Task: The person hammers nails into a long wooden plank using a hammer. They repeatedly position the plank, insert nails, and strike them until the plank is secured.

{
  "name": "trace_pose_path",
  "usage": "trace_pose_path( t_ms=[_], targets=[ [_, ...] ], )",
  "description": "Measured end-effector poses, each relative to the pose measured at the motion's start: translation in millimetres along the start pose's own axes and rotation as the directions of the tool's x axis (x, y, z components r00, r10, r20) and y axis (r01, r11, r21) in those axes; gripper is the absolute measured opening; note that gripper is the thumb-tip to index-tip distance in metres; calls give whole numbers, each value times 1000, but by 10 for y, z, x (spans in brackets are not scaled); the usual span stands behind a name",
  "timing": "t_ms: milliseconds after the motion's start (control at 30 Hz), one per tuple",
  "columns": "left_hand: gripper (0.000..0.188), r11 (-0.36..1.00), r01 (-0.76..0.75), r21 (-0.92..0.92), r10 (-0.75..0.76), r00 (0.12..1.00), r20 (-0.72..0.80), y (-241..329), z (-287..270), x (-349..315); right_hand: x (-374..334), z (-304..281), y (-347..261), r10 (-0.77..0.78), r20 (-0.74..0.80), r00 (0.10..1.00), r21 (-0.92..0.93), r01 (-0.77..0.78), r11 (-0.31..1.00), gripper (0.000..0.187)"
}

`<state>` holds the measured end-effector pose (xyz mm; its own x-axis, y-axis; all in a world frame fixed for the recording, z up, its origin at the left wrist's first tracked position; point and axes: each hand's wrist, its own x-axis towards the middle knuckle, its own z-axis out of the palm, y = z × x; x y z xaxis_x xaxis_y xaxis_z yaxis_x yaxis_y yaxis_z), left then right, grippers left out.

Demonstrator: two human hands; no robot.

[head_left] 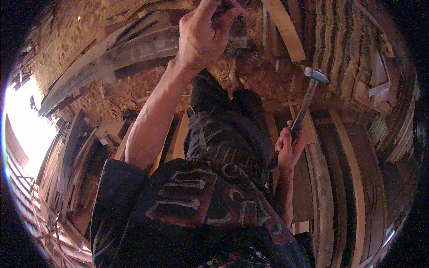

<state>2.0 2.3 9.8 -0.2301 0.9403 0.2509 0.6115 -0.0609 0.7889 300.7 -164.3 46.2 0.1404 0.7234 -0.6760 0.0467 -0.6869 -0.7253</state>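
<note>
The worker in front of me has a hammer (305, 103) in the right hand (291, 145), fingers wrapped around the dark lower part of the handle. The handle slants up and away from the fist, so the metal head sits at the top, near the lower end of a pale board (286, 33). The left hand (203, 38) is stretched out well ahead of the body, fingers bent. Something dark shows by the fingertips, but I can't tell whether they grip it or not. Just beside that wrist, a long grey plank (134, 54) runs off to the left over brown, littered ground (96, 94). A stack of wavy-edged sheets (342, 53) stands to the right, beyond the hammer, and long boards (322, 192) lie beside the right forearm. Bright light pours through an opening (27, 129) at the far left.
</note>
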Motion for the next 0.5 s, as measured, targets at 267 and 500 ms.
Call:
trace_pose_path(
  t_ms=[267,500],
  targets=[
    [7,958,-216,-189,234,969,78,194,-29,195,13,-6,-16,-4,31,1000,-57,5,998,29],
    [12,968,-184,-171,210,967,145,199,-99,142,65,73,-124,-225,34,974,-92,227,970,42]
  ],
)
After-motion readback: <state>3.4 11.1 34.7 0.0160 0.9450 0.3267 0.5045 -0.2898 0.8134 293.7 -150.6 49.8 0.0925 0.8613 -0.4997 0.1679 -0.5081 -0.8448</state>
